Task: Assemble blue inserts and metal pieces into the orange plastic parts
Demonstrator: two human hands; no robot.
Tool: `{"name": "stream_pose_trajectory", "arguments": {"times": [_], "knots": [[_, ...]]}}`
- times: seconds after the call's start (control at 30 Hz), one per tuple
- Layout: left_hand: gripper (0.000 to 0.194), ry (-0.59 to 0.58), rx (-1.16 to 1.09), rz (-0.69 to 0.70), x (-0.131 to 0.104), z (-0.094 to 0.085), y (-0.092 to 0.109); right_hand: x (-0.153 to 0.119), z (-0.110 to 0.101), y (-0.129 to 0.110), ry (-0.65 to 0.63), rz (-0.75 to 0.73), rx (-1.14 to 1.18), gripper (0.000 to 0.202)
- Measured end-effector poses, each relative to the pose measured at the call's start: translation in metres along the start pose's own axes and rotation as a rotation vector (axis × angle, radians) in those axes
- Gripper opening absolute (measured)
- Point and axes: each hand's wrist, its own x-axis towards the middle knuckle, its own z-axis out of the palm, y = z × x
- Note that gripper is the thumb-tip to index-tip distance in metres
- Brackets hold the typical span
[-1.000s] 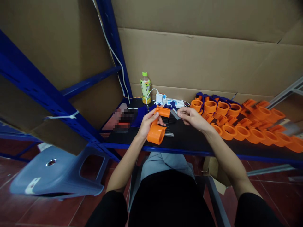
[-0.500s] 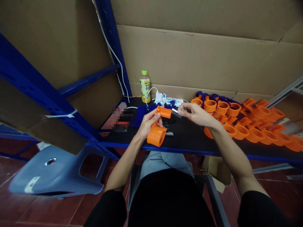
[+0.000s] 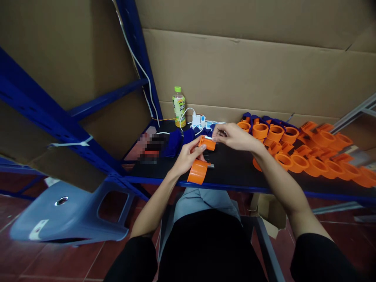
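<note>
Brown cardboard panels (image 3: 235, 70) back the black surface (image 3: 235, 168) where we see both hands at work. Half a second ago the grey toothed strip (image 3: 208, 138) stood just off the end of the orange piece (image 3: 197, 172); now our right hand (image 3: 230, 136) has come leftward and the strip's pale teeth show along the top of the piece's upper arm. The orange piece has turned too: its ring, whose opening faced us before, now shows mostly its outer wall. Our left hand (image 3: 189, 157) holds that piece above the near edge of the surface, thumb on the front and the other fingers curled behind it. On the right hand, thumb and forefinger pinch the end of the strip; we cannot tell how far the strip sits into the piece.

At the back stands an upright bottle (image 3: 179, 107) with its green cap on; the label keeps us from judging how full it is. Beside it, a power strip (image 3: 212, 124) carries a white charger (image 3: 196, 120). Rows of orange parts (image 3: 299, 163) fill the right side, their rings open upward. Below the surface we see an open cardboard box (image 3: 277, 213), its inside too dark to read.
</note>
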Motion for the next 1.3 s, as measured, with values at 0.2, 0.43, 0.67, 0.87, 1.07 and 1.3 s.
{"name": "stream_pose_trajectory", "arguments": {"times": [0.2,0.43,0.67,0.87,1.07,1.3], "knots": [[0.057,0.025,-0.013,-0.017,0.002,-0.002,0.001,0.017,0.014,0.023,-0.028,-0.058,0.267,0.023],[0.043,0.19,-0.064,0.079,-0.002,-0.019,0.014,0.0,0.06,0.067,0.111,0.02,0.243,0.035],[0.038,0.239,-0.088,0.076,0.009,-0.027,0.008,0.006,0.09,0.075,0.091,0.067,-0.263,0.026],[0.04,0.225,-0.08,0.049,0.011,-0.028,0.008,0.006,0.099,0.08,0.093,0.061,-0.31,0.021],[0.04,0.191,-0.112,-0.008,0.013,-0.029,0.007,0.004,0.102,0.081,0.127,0.073,-0.281,0.015],[0.04,0.225,-0.143,-0.011,0.015,-0.032,0.005,0.002,0.095,0.086,0.215,0.07,-0.068,0.018]]}}
